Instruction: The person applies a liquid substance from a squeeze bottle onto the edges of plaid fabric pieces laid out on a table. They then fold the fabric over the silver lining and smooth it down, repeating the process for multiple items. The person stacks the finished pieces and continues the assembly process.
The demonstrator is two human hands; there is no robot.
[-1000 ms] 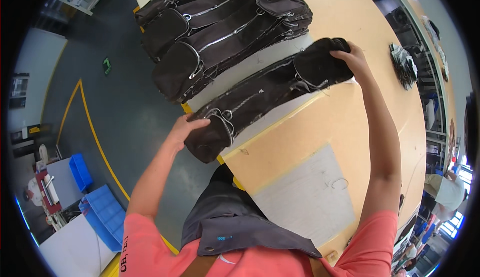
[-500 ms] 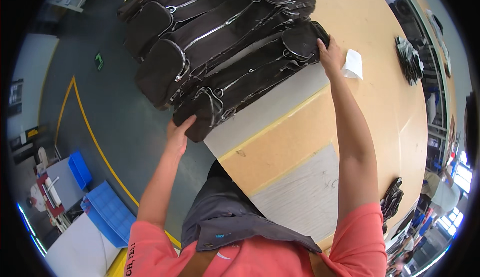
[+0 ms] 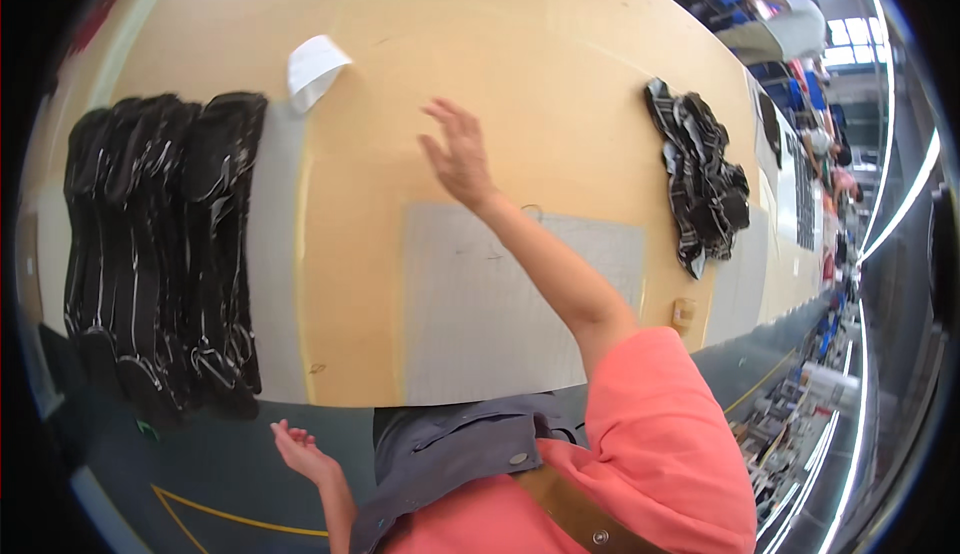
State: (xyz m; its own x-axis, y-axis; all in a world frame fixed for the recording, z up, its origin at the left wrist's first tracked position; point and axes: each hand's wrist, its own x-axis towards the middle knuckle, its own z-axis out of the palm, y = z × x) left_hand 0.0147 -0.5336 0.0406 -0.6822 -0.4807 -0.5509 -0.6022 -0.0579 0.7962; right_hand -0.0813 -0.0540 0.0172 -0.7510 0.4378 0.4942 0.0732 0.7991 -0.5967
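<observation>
A row of black bags lies side by side at the left end of the table, overhanging its near edge. My left hand hangs below that edge, near the bags' lower ends, fingers loosely open, holding nothing. A white paper lies just beyond the bags. My right hand is over bare tabletop, fingers spread wide, empty; contact with the surface cannot be determined. A grey mat lies beneath my forearm. A black strap pile sits far right.
</observation>
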